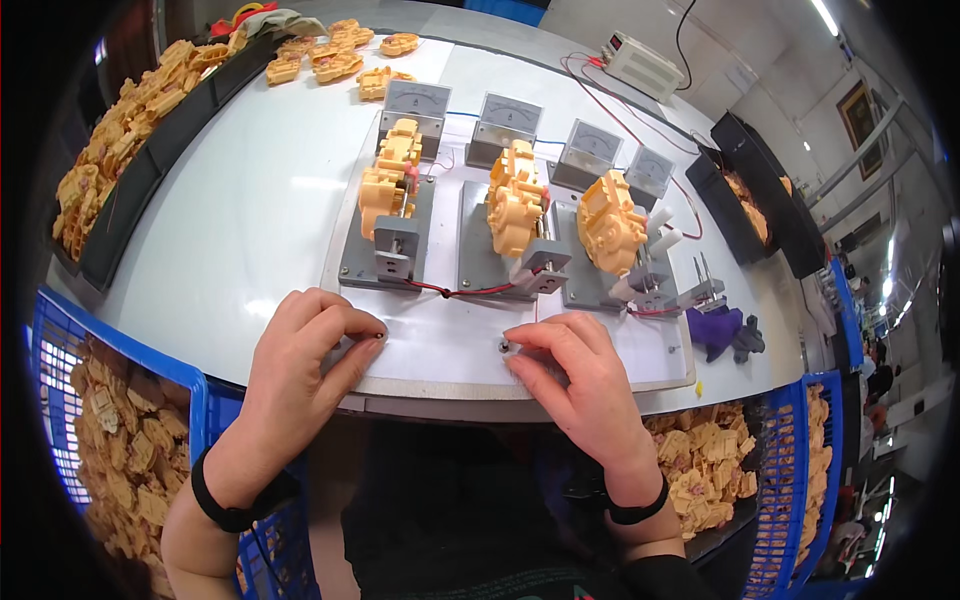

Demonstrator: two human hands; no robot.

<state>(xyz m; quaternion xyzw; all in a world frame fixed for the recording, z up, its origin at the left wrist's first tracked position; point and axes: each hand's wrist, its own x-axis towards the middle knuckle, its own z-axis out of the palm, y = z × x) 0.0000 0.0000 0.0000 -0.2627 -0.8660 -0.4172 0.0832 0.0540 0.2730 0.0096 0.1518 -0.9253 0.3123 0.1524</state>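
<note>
Head view: left hand (300,350) at lower left of center, fingers curled, thumb and index nearly meeting in a pinch on a tiny dark piece (380,336); mostly hidden by the fingertips, kind not clear. Right hand (580,370) at lower center-right, thumb and index slightly parted around a small metal piece (504,346), pinched at the tips; too small to identify. Other right fingers folded behind the index, hard to separate. Dark wristbands on both wrists; forearms cut off toward lower edge.

Both pieces are above the near part of the pale work board (440,370), well apart. Mid-frame, three tan plastic housings (390,190) stand on gray test fixtures (365,255), with red and black wires (447,292) running along the front. Behind them, four analog panel meters (417,100); the rightmost is partly covered by a housing. Right fixture's lower end is cluttered with white cylinders (662,230), details unclear. Purple cloth-like item (712,335) right of the board, shape unclear.

Upper left: long black bin (150,165) heaped with tan parts. Upper right: power supply (645,68). Lower corners: blue crates (120,335) of tan parts, partly cut off by the dark fisheye rim.
</note>
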